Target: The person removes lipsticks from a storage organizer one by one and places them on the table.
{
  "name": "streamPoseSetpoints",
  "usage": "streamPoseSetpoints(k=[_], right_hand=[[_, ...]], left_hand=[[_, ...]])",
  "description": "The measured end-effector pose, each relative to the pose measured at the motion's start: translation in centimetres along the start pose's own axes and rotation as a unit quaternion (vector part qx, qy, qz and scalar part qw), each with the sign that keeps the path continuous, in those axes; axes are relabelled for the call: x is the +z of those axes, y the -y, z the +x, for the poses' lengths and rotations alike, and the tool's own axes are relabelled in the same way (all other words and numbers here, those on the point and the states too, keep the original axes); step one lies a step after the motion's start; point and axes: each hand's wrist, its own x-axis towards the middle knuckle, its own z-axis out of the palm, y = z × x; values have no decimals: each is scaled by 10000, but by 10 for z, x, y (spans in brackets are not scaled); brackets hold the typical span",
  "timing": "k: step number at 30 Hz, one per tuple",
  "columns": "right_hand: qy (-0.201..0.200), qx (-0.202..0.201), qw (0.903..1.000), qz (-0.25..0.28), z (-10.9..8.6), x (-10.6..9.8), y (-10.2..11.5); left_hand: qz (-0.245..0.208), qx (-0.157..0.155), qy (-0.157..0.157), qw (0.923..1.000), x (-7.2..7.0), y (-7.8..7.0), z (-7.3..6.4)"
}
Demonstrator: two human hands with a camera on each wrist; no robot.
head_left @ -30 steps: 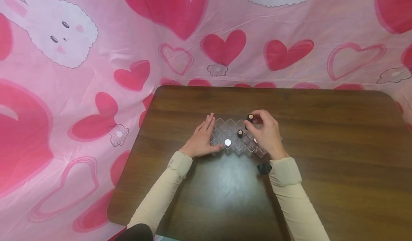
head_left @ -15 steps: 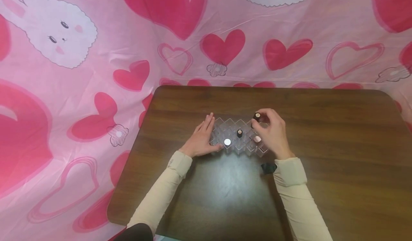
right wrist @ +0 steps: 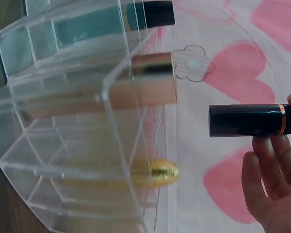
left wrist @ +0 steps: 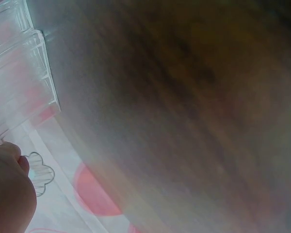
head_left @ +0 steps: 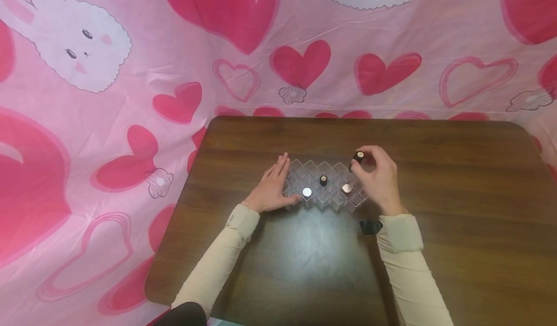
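Note:
A clear organizer [head_left: 313,171] with diamond-shaped compartments stands on the table. My left hand [head_left: 271,188] rests against its left end, fingers straight and thumb at the near side; the left wrist view shows part of that hand [left wrist: 9,189] beside the clear wall. Over the right end, my right hand [head_left: 383,181] pinches a dark lipstick tube [right wrist: 247,120] with a thin gold band. The tube is apart from the organizer in the right wrist view. Standing in compartments are a black-capped tube [head_left: 323,180], a rose-gold one [head_left: 346,188] and one with a shiny silvery top [head_left: 306,192].
A gold rounded tube [right wrist: 157,173] also shows inside the organizer in the right wrist view. The brown wooden table [head_left: 457,181] extends well to the right. Pink heart-print cloth [head_left: 243,16] hangs behind and along the left side. A black strap piece [head_left: 371,227] juts from the right wrist.
My right hand has moved to the right with the lipstick tube, along the organizer's far side, uncovering the rose-gold tube. My left hand has stayed in place.

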Motion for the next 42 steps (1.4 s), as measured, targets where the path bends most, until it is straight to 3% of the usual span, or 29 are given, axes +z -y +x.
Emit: streamPoseSetpoints(k=[21,42], right_hand=[[-469,458,9976,-234,1,-25,-21],[-414,1010,9929,-477,-4,-36,-40]], left_hand=[[14,6,-4,10000,0,1,0],[-43,-19,13,10000,2,2,0]])
